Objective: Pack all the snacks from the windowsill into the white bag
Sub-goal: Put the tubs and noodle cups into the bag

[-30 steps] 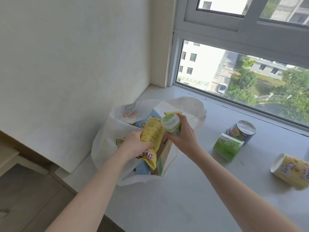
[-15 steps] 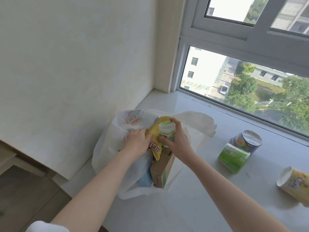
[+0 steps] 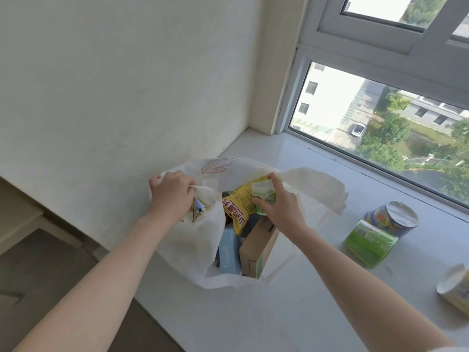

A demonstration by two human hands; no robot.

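White stone windowsill meets a cream wall. Left hand now pinches the white bag rim, yellow pouch released; right hand grips the green cup inside it.

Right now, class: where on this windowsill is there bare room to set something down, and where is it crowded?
Bare: the windowsill between the white bag and the green cup, and the corner behind the bag. Crowded: the right end, around the green, blue and yellow cups.
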